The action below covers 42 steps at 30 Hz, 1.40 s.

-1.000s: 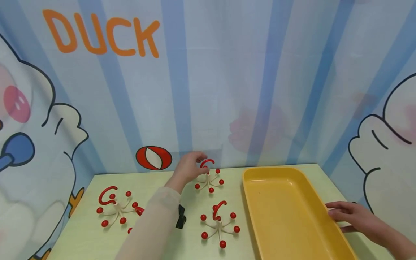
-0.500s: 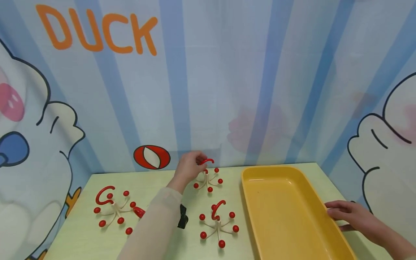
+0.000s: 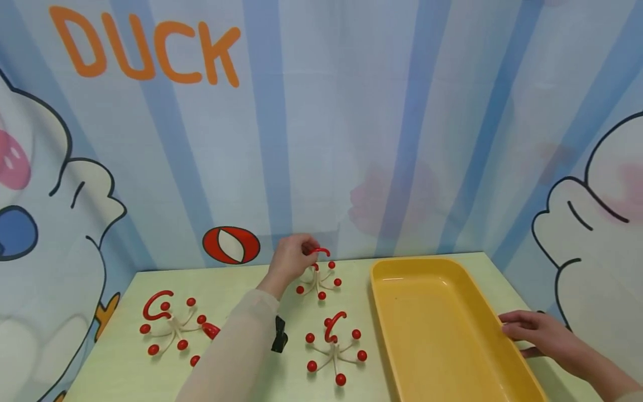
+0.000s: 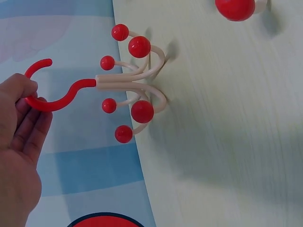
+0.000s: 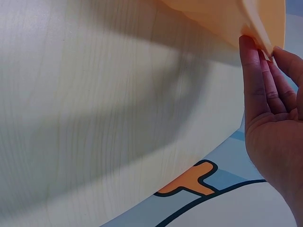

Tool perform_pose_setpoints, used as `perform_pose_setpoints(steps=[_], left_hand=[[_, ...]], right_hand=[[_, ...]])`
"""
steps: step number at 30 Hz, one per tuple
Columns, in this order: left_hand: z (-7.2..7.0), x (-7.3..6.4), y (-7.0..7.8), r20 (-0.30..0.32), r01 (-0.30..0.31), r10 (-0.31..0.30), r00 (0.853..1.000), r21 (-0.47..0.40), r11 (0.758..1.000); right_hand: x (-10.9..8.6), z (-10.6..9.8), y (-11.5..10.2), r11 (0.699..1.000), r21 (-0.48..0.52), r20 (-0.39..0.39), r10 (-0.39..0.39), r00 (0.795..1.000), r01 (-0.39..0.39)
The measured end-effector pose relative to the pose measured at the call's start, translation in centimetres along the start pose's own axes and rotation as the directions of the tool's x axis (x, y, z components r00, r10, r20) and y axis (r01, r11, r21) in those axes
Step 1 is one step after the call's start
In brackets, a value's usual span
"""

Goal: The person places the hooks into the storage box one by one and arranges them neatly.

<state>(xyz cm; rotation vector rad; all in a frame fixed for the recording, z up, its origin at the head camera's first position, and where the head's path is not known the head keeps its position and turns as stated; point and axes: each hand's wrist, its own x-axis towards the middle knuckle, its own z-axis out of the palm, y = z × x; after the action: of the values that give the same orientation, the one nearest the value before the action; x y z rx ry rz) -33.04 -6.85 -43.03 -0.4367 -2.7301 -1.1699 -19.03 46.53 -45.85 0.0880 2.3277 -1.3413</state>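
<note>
At the back of the table, my left hand (image 3: 292, 259) pinches the red hook of a multi-prong hanger (image 4: 116, 82) between thumb and fingers. Cream prongs curve up from its stem, each ending in a red ball; in the left wrist view they stand close over the tabletop. A second hanger (image 3: 334, 352) stands nearer, and a third (image 3: 173, 328) stands at the left. Part of another red-tipped hanger (image 3: 211, 330) shows beside my left sleeve, which hides the rest. On the right, my right hand (image 3: 547, 340) holds the side rim of a yellow tray (image 3: 384, 329), thumb and fingers on either side.
The pale wood-grain table (image 3: 241, 277) ends at a striped blue curtain (image 3: 321, 139) with cartoon prints at the back and sides. A small black object (image 3: 279, 335) shows at my left sleeve. The tray's inside surface is bare.
My left fingers have closed onto the back hanger's red hook, which now tilts more to the right. My right hand stays at the tray's rim. The head view has shifted slightly.
</note>
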Motion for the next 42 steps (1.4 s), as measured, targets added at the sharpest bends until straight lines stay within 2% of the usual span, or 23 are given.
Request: perform_pose_setpoints(steps=[9,16,24,29,34,37,42], left_hand=[[-0.6,0.0,0.6,0.029,-0.073,0.073,0.997,0.014,0.997],[-1.8,0.2,2.1,0.050,-0.192,0.190,0.981,0.040,0.981],[-3.2,0.3,5.2,0.059,-0.328,0.325,0.944,0.060,0.943],[-3.8,0.4,7.8,0.084,-0.359,0.355,0.931,0.046,0.932],[-3.4,0.8,10.1,0.109,-0.408,0.404,0.908,0.014,0.913],[-2.7,1.1,11.2,0.108,-0.446,0.445,0.889,-0.021,0.895],[-1.3,1.4,12.5,0.111,-0.465,0.470,0.876,-0.069,0.883]], right_hand=[[0.1,0.2,0.0,1.000,-0.001,-0.024,-0.007,1.000,0.007],[0.0,0.1,0.0,1.000,0.006,-0.008,-0.023,1.000,0.023],[0.0,0.1,-0.3,0.999,-0.004,0.009,-0.043,0.999,0.043],[0.2,-0.1,-0.5,1.000,0.001,0.014,-0.029,0.999,0.029],[0.1,-0.2,-0.6,1.000,-0.006,0.006,-0.023,1.000,0.023],[0.0,-0.1,-0.6,1.000,-0.002,-0.003,-0.011,1.000,0.011],[0.0,-0.1,-0.4,1.000,0.004,0.014,-0.028,1.000,0.028]])
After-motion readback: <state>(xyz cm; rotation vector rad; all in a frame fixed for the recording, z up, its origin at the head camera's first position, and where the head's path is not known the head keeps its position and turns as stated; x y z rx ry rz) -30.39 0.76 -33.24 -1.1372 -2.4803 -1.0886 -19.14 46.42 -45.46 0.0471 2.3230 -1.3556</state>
